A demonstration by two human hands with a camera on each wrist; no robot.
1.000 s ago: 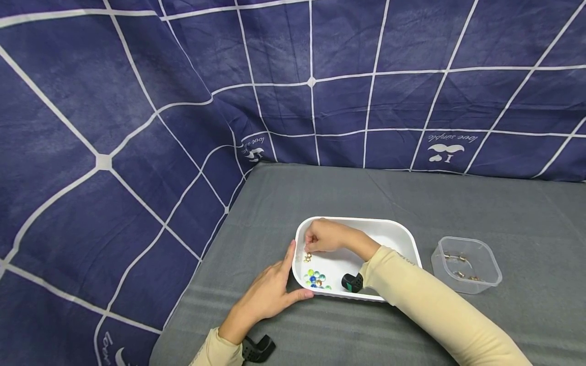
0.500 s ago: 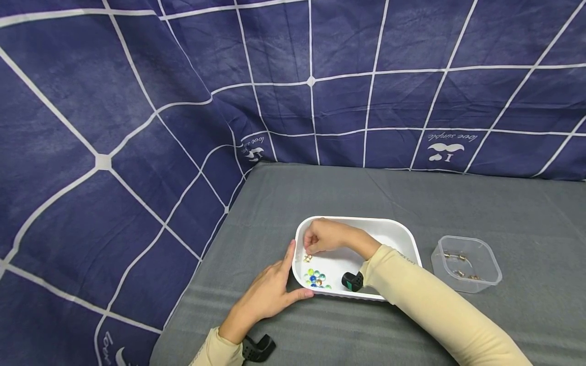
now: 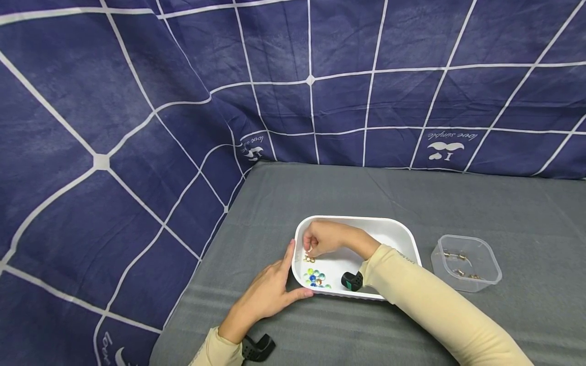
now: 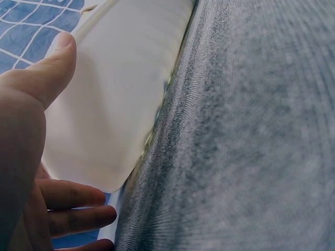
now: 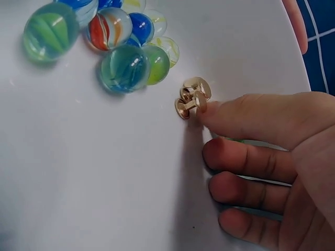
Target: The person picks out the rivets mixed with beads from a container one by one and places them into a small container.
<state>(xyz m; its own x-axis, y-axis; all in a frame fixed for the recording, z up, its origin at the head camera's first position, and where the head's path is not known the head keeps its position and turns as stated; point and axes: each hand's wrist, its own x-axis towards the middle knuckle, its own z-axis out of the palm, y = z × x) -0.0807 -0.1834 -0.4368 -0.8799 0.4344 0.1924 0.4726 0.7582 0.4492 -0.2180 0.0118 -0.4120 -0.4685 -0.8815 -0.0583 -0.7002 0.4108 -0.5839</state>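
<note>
"How do we find the right hand [image 3: 327, 238]?"

"Its fingers curl downward, and the thumb tip touches the gold studs [image 5: 199, 100], inside the white tray [image 3: 339, 265] toward its left end. We cannot tell whether it pinches one."

"And the left hand [image 3: 270, 290]?"

"We see it spread around the tray's near left corner, thumb at the near rim, fingers along the left end."

"Beside the studs?"

"Glass marbles [image 3: 313, 278], clustered in the tray's near left corner."

"Farther out?"

"Right of the tray, apart from it, we have a clear container [image 3: 446, 282] with metal pieces [image 3: 460, 273] inside. Grey cloth [image 3: 540, 229] spreads beneath the tray."
</note>
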